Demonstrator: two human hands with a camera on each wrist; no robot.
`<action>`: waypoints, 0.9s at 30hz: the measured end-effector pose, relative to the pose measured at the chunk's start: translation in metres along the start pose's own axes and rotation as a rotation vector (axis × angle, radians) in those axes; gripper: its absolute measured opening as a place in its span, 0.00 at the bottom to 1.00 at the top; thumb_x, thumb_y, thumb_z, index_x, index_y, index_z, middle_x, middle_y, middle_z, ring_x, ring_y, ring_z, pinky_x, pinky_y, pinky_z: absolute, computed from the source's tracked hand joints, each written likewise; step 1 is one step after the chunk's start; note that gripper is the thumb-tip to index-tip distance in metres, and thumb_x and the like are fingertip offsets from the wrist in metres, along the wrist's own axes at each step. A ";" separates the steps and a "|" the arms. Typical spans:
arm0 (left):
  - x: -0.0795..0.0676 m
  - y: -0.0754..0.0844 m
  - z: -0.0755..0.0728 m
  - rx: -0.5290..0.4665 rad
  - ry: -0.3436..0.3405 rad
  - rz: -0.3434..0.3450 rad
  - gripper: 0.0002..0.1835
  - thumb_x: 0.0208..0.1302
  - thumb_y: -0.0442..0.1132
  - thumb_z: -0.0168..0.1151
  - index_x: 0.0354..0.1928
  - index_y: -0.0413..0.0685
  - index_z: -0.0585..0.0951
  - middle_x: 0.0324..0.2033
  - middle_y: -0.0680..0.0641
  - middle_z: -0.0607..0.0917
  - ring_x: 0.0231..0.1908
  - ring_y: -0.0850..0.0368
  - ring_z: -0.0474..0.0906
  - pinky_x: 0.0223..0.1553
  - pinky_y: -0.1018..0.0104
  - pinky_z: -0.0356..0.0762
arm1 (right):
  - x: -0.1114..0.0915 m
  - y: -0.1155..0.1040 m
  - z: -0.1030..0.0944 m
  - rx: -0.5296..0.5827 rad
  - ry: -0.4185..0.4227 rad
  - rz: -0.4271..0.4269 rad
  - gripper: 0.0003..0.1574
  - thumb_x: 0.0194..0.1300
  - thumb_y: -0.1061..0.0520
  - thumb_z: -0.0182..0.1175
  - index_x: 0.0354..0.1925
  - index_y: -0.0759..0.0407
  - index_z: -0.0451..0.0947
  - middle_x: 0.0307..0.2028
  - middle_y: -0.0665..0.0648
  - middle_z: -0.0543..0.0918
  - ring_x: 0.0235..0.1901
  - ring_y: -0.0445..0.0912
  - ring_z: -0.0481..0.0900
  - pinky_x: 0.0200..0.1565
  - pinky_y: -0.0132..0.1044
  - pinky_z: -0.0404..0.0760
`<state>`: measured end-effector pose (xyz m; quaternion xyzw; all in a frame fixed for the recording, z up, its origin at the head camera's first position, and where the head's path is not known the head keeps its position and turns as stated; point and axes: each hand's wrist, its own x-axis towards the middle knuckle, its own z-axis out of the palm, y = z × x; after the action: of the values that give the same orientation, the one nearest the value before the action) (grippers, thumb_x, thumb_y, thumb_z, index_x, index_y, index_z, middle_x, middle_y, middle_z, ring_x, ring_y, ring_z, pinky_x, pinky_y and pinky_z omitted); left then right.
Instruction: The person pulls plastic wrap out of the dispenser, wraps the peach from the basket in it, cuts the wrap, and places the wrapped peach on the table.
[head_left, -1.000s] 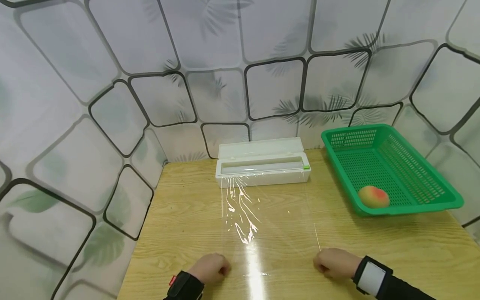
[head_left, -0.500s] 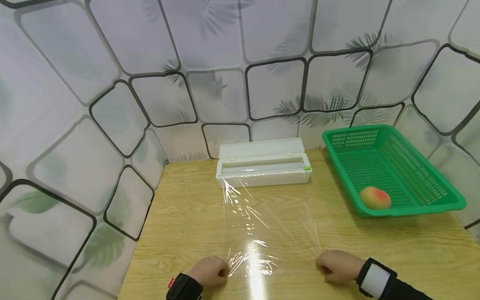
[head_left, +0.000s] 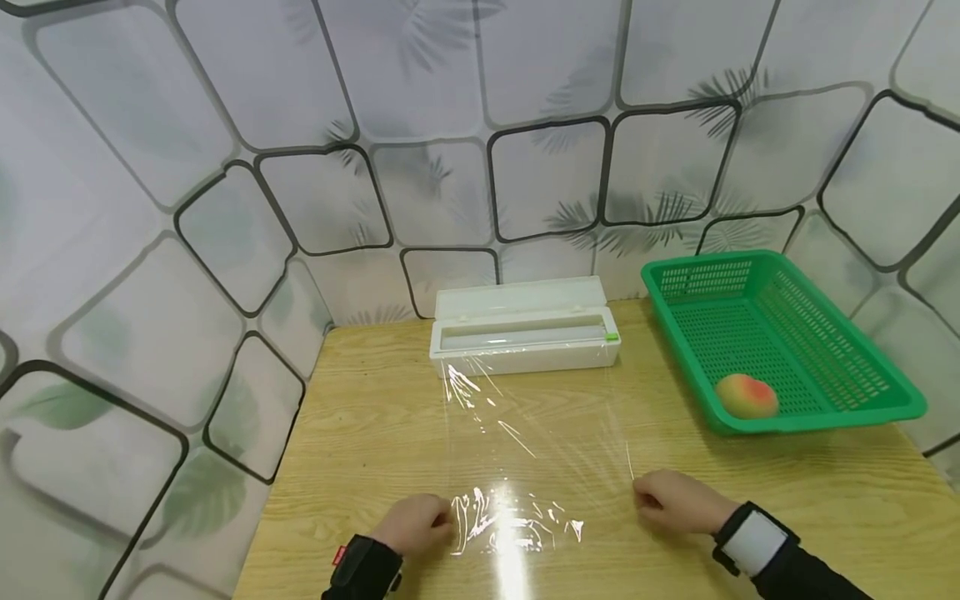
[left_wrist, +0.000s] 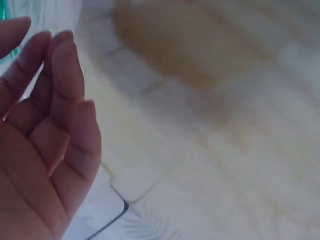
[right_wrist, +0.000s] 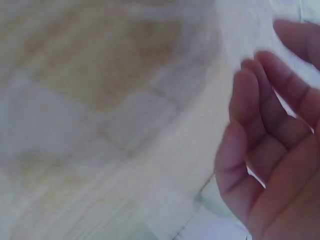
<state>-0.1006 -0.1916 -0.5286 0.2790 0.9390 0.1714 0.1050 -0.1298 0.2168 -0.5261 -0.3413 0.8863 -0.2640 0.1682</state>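
A clear sheet of plastic wrap [head_left: 525, 450] runs toward me over the wooden table from a white wrap dispenser [head_left: 525, 358] with its lid raised. Its front part is wrinkled and shiny. My left hand [head_left: 412, 523] is at the sheet's front left corner; my right hand [head_left: 686, 502] is by its right edge. In the left wrist view, the left fingers [left_wrist: 67, 75] are loosely bent, with the thumb a little apart. The right fingers [right_wrist: 247, 100] look much the same, the thumb separate from the index finger. Any contact with the thin film is hard to see.
A green plastic basket [head_left: 795, 333] stands at the right back of the table, with a peach [head_left: 746, 396] in its near left corner. A patterned wall covering [head_left: 435, 200] rises behind the table [head_left: 360, 450]. A small green slider [head_left: 611, 337] sits on the dispenser's right end.
Both hands have shifted slightly forward, and the gaps between thumb and fingers look wider. The film's front has gone from smooth to wrinkled. Dispenser, basket and peach stay put.
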 end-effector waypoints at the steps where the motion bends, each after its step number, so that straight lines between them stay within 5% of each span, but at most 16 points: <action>1: 0.002 -0.002 -0.002 0.004 0.019 -0.018 0.14 0.50 0.38 0.58 0.14 0.53 0.64 0.13 0.61 0.61 0.15 0.67 0.57 0.16 0.73 0.56 | 0.002 0.001 -0.002 -0.003 0.040 0.006 0.12 0.55 0.62 0.58 0.21 0.50 0.67 0.18 0.41 0.64 0.19 0.33 0.61 0.21 0.27 0.64; 5: 0.014 -0.009 -0.016 -0.041 0.100 -0.119 0.11 0.54 0.37 0.58 0.18 0.50 0.69 0.15 0.58 0.65 0.17 0.65 0.60 0.18 0.71 0.59 | 0.012 0.003 -0.013 -0.022 0.224 0.086 0.02 0.57 0.62 0.57 0.30 0.58 0.72 0.24 0.46 0.70 0.25 0.38 0.68 0.25 0.32 0.70; 11: 0.041 -0.020 -0.040 -0.209 0.293 -0.301 0.06 0.57 0.37 0.58 0.30 0.40 0.75 0.24 0.50 0.75 0.25 0.57 0.70 0.27 0.64 0.70 | 0.031 0.011 -0.027 0.109 0.437 0.222 0.20 0.61 0.61 0.54 0.48 0.75 0.68 0.41 0.69 0.74 0.42 0.59 0.72 0.40 0.49 0.73; 18: 0.074 -0.037 -0.049 -0.377 0.444 -0.408 0.14 0.60 0.36 0.55 0.42 0.29 0.74 0.34 0.38 0.79 0.38 0.45 0.75 0.39 0.54 0.72 | 0.059 0.020 -0.045 0.459 0.451 0.386 0.33 0.68 0.54 0.43 0.59 0.80 0.50 0.56 0.78 0.59 0.56 0.66 0.58 0.54 0.54 0.60; 27: 0.091 -0.030 -0.031 -0.402 0.452 -0.396 0.15 0.58 0.37 0.56 0.42 0.29 0.74 0.33 0.39 0.79 0.35 0.45 0.76 0.37 0.56 0.73 | 0.099 0.032 -0.065 0.763 0.517 0.464 0.36 0.67 0.60 0.40 0.62 0.79 0.36 0.62 0.77 0.44 0.62 0.63 0.42 0.61 0.49 0.46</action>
<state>-0.1990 -0.1726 -0.5207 0.0206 0.9218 0.3865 -0.0212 -0.2477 0.1914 -0.5047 0.0264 0.7919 -0.6001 0.1101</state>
